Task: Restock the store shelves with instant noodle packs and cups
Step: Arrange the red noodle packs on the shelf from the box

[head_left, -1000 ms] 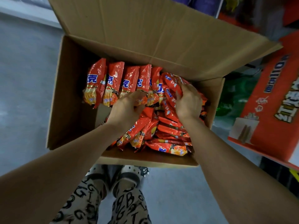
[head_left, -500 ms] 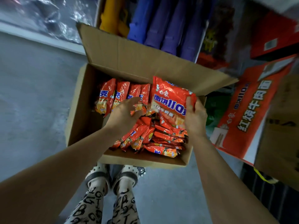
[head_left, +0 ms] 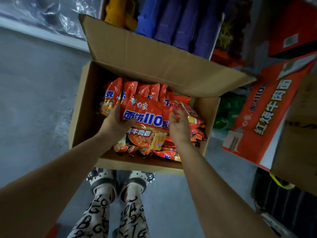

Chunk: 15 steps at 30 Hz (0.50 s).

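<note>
Orange noodle pack (head_left: pixel 147 115) over carton (head_left: pixel 85 110), left hand (head_left: pixel 115 124) gripping, right hand (head_left: pixel 179 128) hold unclear

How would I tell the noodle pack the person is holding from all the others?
Find the open cardboard box on the floor. Above the orange packs inside it, the left hand grips one noodle pack. It alone shows its whole front, with big blue 110 lettering; the others stand or lie packed together, half hidden.

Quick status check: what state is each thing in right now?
Cardboard box: open, far flap up.
Top noodle pack: face up, over the loose packs.
Back row of packs: standing on edge.
Left hand: grips the pack's left edge.
Right hand: fingers curled at its right edge; grip unclear.
</note>
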### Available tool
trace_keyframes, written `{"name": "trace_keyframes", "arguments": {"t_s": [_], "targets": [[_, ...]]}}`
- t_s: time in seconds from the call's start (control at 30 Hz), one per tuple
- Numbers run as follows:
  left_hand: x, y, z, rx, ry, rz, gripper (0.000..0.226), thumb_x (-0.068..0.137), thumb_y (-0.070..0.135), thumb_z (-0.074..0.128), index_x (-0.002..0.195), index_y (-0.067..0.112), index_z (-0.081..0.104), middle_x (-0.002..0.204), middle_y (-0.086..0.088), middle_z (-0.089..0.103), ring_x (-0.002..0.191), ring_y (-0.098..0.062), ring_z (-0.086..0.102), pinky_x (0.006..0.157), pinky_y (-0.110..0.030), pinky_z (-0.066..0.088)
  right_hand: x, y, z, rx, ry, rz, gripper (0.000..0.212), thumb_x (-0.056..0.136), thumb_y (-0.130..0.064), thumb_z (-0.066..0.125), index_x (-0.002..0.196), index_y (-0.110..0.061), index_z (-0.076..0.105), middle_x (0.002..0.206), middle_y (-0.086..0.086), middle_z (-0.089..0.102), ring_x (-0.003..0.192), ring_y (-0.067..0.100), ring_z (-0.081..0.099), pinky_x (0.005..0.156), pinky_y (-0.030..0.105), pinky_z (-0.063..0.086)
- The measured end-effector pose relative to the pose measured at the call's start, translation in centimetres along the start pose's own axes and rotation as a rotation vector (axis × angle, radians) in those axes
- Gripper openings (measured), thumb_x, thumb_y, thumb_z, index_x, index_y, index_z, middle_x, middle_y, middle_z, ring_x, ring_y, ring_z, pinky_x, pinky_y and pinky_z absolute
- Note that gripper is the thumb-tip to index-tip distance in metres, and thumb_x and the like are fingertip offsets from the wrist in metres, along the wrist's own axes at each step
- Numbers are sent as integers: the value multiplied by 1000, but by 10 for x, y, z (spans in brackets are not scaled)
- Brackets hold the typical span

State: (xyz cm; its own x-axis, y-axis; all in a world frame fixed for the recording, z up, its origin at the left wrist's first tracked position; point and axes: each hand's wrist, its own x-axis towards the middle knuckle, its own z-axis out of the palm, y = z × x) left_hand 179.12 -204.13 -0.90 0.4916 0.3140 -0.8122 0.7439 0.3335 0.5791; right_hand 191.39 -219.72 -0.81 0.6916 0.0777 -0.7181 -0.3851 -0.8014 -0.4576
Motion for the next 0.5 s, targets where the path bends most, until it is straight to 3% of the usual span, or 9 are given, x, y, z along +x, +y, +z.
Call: {"name": "trace_keyframes", "arguments": {"t_s": [0.07,0.17,0.3,0.5], "targets": [[3,-12,-1,15,30,-10,53,89,25,69,134,32,42,125,3,62,114,-21,62,96,-53,52,5,15,1,-102,163,-103,32,102,-28,52,132,-17,53,123,-1,63,108,16,61,80,27,47],[10,-22,-1,15,37,-23,51,90,25,67,133,32,42,123,3,63,113,-20,62,95,-51,53,26,36,-7,-257,282,-182,46,93,-22,66,137,-20,52,134,1,58,122,19,55,92,26,43],[28,-28,0,6,55,-28,44,89,27,68,126,32,44,121,4,63,110,-19,63,94,-51,53,64,50,-17,-488,219,-140,70,81,-37,77,142,-26,45,140,4,50,132,25,45,110,46,38],[55,-28,9,-23,76,24,40,92,21,66,126,23,46,115,8,65,104,-9,64,91,-42,55,104,52,-4,-664,140,-15,78,79,-46,77,143,-26,39,145,10,46,136,32,40,112,51,30]]}}
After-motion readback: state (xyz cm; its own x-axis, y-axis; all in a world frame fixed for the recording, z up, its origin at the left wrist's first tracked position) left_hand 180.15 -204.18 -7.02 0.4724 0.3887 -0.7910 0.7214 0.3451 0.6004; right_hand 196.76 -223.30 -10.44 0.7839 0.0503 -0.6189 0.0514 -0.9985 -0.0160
